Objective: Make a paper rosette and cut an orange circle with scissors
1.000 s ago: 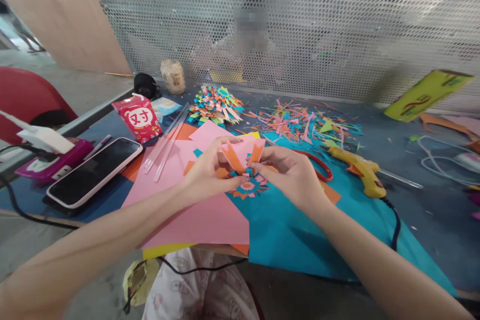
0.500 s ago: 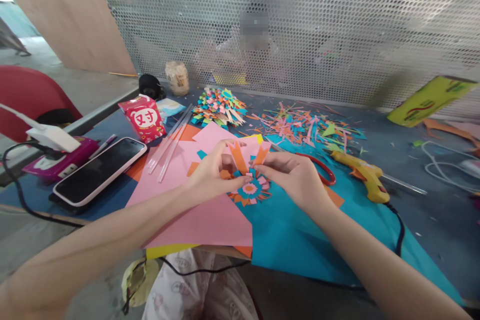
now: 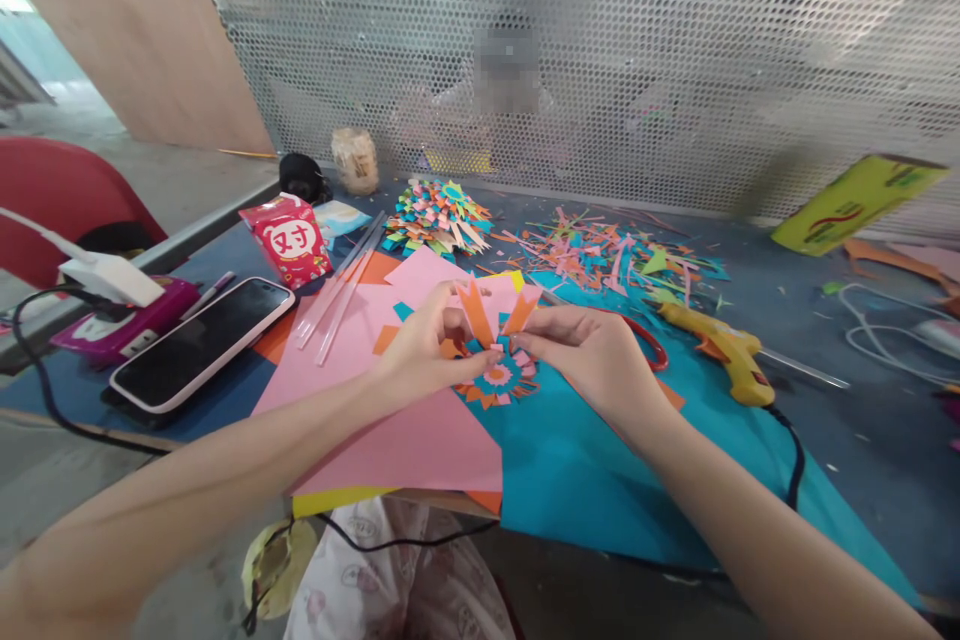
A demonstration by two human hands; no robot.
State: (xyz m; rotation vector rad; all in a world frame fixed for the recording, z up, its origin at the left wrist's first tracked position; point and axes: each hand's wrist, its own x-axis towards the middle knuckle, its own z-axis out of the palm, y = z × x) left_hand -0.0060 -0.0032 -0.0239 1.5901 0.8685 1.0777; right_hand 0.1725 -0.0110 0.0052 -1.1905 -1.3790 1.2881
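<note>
Between my two hands is a layered paper flower (image 3: 498, 376) in blue, pink and orange, with a fringed edge. My left hand (image 3: 433, 340) pinches its upper left side, thumb in front. On the right, my right hand (image 3: 581, 340) pinches the flower's upper right edge between thumb and fingers. Two orange-and-pink paper strips (image 3: 475, 312) with notched ends stick up from it in a V. Beneath lie a pink sheet (image 3: 390, 440) and a blue sheet (image 3: 600, 480). Red-handled scissors (image 3: 651, 342) sit partly hidden behind my right hand.
A yellow glue gun (image 3: 724, 355) with a black cord lies at right. Paper scraps (image 3: 607, 255) and a heap of fringed paper pieces (image 3: 439, 220) are behind. At left are clear glue sticks (image 3: 337, 305), a red packet (image 3: 289, 240), a phone (image 3: 202, 345) and a purple power strip (image 3: 120, 325).
Both hands keep their pinch on the paper flower, almost still. The view has shifted very slightly.
</note>
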